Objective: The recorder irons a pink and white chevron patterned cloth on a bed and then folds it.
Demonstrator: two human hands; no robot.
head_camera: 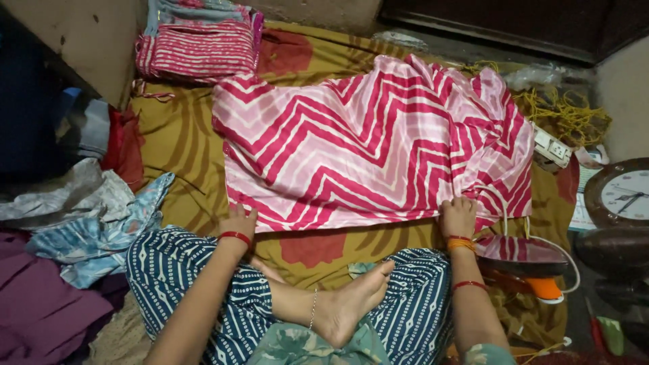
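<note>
A pink and white zigzag-striped cloth (365,135) lies spread flat on a mustard-coloured sheet (179,142). My left hand (236,221) presses on the cloth's near left edge, fingers down on the fabric. At the near right edge, my right hand (458,215) grips the hem. Both wrists carry red and orange bangles. I sit cross-legged in blue patterned trousers, with one bare foot (348,304) resting between my knees.
An electric iron (524,260) with an orange base and white cord sits by my right knee. Folded striped clothes (196,44) are stacked at the far left. Crumpled garments (81,223) pile up at left. A round clock (622,192), a power strip (552,147) and yellow cord (564,111) lie at right.
</note>
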